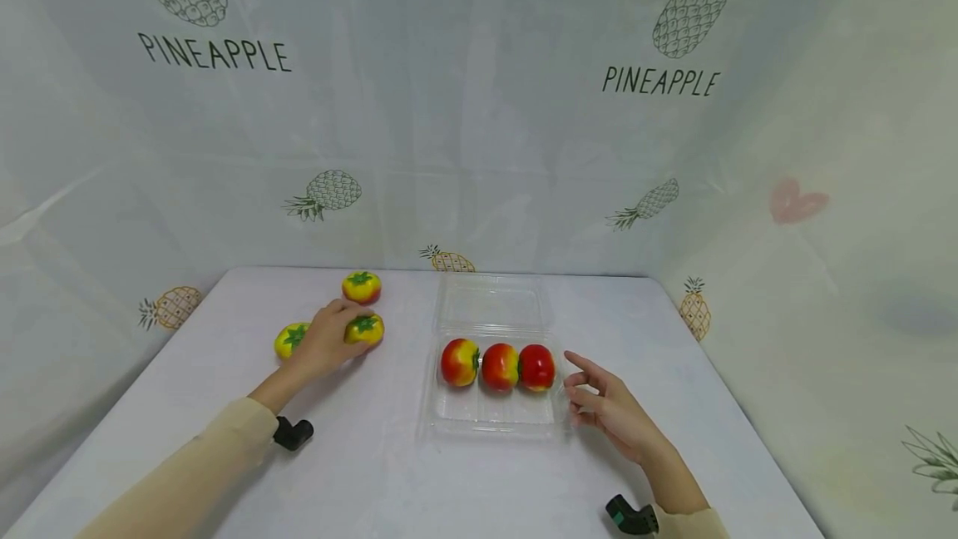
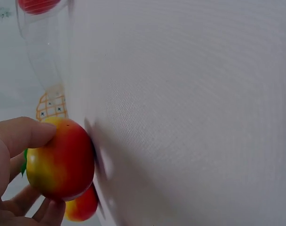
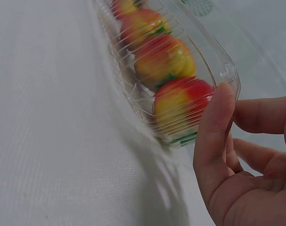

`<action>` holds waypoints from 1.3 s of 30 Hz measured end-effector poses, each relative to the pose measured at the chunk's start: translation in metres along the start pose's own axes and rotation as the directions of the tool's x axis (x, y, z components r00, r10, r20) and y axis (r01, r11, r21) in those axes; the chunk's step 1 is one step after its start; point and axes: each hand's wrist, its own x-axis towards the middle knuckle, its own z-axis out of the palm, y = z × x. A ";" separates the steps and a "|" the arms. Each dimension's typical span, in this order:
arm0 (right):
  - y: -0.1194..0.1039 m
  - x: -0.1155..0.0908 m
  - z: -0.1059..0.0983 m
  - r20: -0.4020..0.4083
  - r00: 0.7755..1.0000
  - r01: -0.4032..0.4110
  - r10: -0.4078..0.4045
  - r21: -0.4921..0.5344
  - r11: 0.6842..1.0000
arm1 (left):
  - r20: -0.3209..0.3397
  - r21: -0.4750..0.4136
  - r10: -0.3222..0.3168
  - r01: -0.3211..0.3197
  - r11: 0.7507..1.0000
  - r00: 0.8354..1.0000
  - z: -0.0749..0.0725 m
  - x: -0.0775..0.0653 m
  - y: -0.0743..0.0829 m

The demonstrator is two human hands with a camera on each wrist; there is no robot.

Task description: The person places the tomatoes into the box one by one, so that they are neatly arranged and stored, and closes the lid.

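My left hand [image 1: 325, 343] pinches a red and yellow persimmon [image 1: 367, 329] with a green leafy top, left of the box. In the left wrist view the thumb lies on one side of this persimmon [image 2: 70, 157] and fingers on the other; whether it touches the table I cannot tell. A clear plastic box [image 1: 494, 427] stands with its lid [image 1: 490, 302] folded back. Three persimmons sit side by side in it: a left one [image 1: 458, 363], a middle one [image 1: 499, 367] and a right one [image 1: 536, 368]. My right hand [image 1: 615, 410] pinches the box's right rim [image 3: 231, 75].
Two loose persimmons lie near my left hand: one behind it [image 1: 362, 287], one to its left [image 1: 288, 341], partly hidden by the hand. A white cloth covers the table [image 1: 359, 472]. A curtain with pineapple prints [image 1: 464, 106] hangs behind the table's back edge.
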 end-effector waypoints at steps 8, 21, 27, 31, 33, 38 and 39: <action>0.000 0.000 -0.001 0.003 1.000 -0.003 0.003 -0.003 1.000 | 0.024 -0.017 0.015 -0.015 1.000 1.000 0.001 -0.001 -0.001; 0.000 -0.001 0.000 -0.004 1.000 -0.004 0.004 -0.003 1.000 | 0.045 -0.067 0.015 -0.012 0.998 0.999 0.007 0.000 0.004; 0.001 -0.001 0.000 -0.007 1.000 -0.004 0.004 -0.003 1.000 | 0.069 -0.112 -0.017 0.025 0.993 0.997 0.007 -0.004 0.004; 0.002 -0.001 -0.001 -0.005 1.000 -0.002 0.002 -0.006 1.000 | 0.065 -0.118 -0.012 0.020 0.993 0.998 0.007 -0.005 0.005; 0.002 -0.001 -0.001 -0.002 1.000 0.000 0.000 -0.006 1.000 | 0.057 -0.122 -0.001 0.008 0.993 0.998 0.007 -0.006 0.006; 0.002 -0.001 -0.001 0.002 1.000 0.005 -0.005 -0.005 1.000 | 0.025 -0.119 0.046 -0.043 0.992 0.999 0.007 -0.004 0.009; 0.002 -0.001 -0.001 0.002 1.000 0.005 -0.005 -0.004 1.000 | 0.019 -0.122 0.054 -0.051 0.991 0.998 0.006 -0.004 0.010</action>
